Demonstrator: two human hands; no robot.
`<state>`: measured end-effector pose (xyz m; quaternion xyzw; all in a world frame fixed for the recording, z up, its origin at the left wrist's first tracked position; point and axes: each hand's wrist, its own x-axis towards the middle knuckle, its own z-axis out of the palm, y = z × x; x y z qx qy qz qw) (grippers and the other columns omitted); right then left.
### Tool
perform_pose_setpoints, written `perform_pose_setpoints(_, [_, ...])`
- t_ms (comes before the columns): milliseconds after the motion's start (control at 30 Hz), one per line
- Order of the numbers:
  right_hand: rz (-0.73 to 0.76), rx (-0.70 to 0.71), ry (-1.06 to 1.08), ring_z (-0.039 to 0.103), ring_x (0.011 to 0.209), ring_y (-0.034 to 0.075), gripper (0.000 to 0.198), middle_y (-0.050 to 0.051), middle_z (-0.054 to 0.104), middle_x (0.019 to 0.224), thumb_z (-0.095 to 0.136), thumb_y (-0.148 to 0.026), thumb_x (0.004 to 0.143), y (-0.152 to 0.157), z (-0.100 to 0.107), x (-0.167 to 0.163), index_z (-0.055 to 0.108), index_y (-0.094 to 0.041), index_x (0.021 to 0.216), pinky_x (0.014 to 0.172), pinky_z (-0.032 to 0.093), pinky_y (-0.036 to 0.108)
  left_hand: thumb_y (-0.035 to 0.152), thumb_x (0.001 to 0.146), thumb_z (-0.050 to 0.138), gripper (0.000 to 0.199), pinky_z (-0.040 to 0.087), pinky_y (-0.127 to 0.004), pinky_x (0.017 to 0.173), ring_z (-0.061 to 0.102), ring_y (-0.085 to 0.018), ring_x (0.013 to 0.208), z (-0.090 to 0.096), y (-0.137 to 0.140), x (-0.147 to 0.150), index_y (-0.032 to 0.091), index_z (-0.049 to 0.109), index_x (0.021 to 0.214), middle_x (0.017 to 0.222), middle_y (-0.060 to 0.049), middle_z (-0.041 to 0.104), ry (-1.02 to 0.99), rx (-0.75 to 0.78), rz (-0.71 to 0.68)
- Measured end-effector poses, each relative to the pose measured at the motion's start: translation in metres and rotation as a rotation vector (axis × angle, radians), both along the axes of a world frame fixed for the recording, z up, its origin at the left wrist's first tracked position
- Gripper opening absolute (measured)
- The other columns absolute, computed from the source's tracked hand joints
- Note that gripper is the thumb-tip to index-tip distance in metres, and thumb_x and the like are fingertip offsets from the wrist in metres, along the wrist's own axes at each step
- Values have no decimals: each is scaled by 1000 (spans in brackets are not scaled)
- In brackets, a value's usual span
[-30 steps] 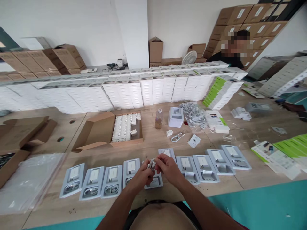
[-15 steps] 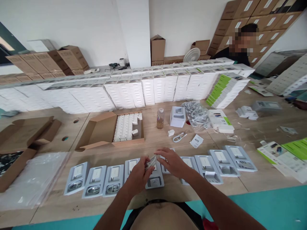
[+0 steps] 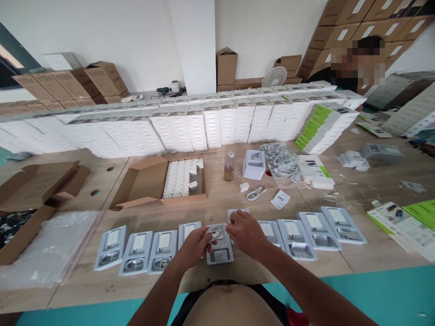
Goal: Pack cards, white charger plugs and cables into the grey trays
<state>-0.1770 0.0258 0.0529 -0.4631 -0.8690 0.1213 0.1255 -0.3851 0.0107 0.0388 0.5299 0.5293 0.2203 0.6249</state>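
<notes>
A coiled white charging cable [image 3: 215, 232] is gripped in my left hand [image 3: 194, 246], above a pale grey plastic tray [image 3: 220, 268] that stands right below. My right hand [image 3: 247, 235] has its fingers pinched together at the coil's right edge, seemingly on the cable's end. Left of my hands, several trays [image 3: 135, 240] hold a white charger above and a coiled cable below; one tray there is partly covered by my left hand. To the right, more trays [image 3: 317, 231] hold chargers, and one has a folded white paper [image 3: 299, 247] in its lower compartment.
Beyond my hands are an open carton [image 3: 139, 183] of white adapters, a bottle [image 3: 229, 167], a loose cable [image 3: 255, 194], cards [image 3: 280, 199] and a bag of cables [image 3: 281, 163]. White boxes [image 3: 210, 127] line the back. A person [image 3: 326, 77] is behind them at right.
My right hand has drawn its fingers in from a spread pose to a pinch at the coil. The coil in my left hand lies flatter. The view has shifted slightly.
</notes>
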Motion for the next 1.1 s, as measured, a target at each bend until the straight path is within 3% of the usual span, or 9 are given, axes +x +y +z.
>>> perform_pose_setpoints(100, [-147, -118, -26, 59, 74, 20, 12, 9, 65, 79, 56, -19, 84, -5, -3, -9, 64, -18, 74, 66, 37, 30, 34, 92, 42, 27, 39, -27, 62, 54, -14, 56, -9, -3, 1, 20, 64, 101, 69, 0, 63, 238, 227, -19])
perform_pose_setpoints(167, [-268, -263, 113, 58, 64, 17, 11, 4, 65, 70, 55, -20, 83, -6, -7, -15, 62, -20, 75, 60, 35, 28, 31, 93, 40, 32, 40, -28, 64, 56, -15, 58, -13, -7, 4, 21, 62, 113, 66, 1, 61, 291, 271, -22])
perform_pose_setpoints(333, [-442, -603, 721, 61, 54, 13, 14, -3, 62, 61, 50, -29, 85, -5, -25, -27, 55, -21, 75, 56, 42, 24, 38, 94, 39, 31, 37, -25, 60, 52, -14, 56, -24, -17, 14, 20, 64, 98, 60, 3, 55, 138, 231, 11])
perform_pose_setpoints(467, [-502, -741, 972, 64, 53, 16, 18, 0, 66, 64, 55, -36, 81, -14, -39, -35, 56, -19, 76, 56, 48, 27, 44, 92, 45, 32, 33, -23, 53, 48, -11, 57, -32, -21, 16, 18, 62, 94, 69, 2, 55, -114, 91, 94])
perform_pose_setpoints(633, [-565, -671, 1007, 55, 46, 13, 23, 1, 66, 60, 59, -40, 79, -24, -44, -38, 59, -18, 71, 48, 43, 25, 48, 90, 49, 36, 30, -22, 51, 42, -10, 54, -36, -23, 12, 15, 62, 98, 63, 2, 52, -291, -34, 95])
perform_pose_setpoints(800, [-586, -809, 1043, 52, 46, 13, 28, 1, 65, 62, 57, -43, 82, -31, -48, -42, 61, -18, 73, 47, 39, 25, 46, 89, 51, 36, 32, -22, 53, 43, -10, 57, -37, -24, 12, 15, 63, 104, 65, 2, 52, -293, -2, 152])
perform_pose_setpoints(900, [-535, -531, 816, 55, 60, 15, 22, 2, 62, 70, 58, -39, 83, -34, -48, -40, 64, -19, 76, 59, 43, 28, 47, 88, 51, 43, 32, -22, 53, 42, -10, 55, -40, -24, 10, 15, 60, 115, 62, 3, 52, -269, -3, 174])
perform_pose_setpoints(1000, [-516, -254, 635, 55, 75, 17, 25, 5, 60, 95, 65, -28, 77, -32, -44, -34, 63, -20, 100, 72, 45, 31, 47, 90, 49, 46, 32, -23, 53, 43, -11, 54, -41, -24, 3, 15, 58, 122, 61, 3, 53, -198, 8, 114])
perform_pose_setpoints(1100, [-345, -314, 610, 57, 83, 17, 39, 5, 61, 100, 67, -23, 74, -24, -37, -25, 59, -21, 112, 80, 45, 32, 40, 91, 46, 40, 39, -26, 62, 52, -14, 63, -34, -23, -5, 19, 60, 123, 67, 1, 58, -15, 129, 0])
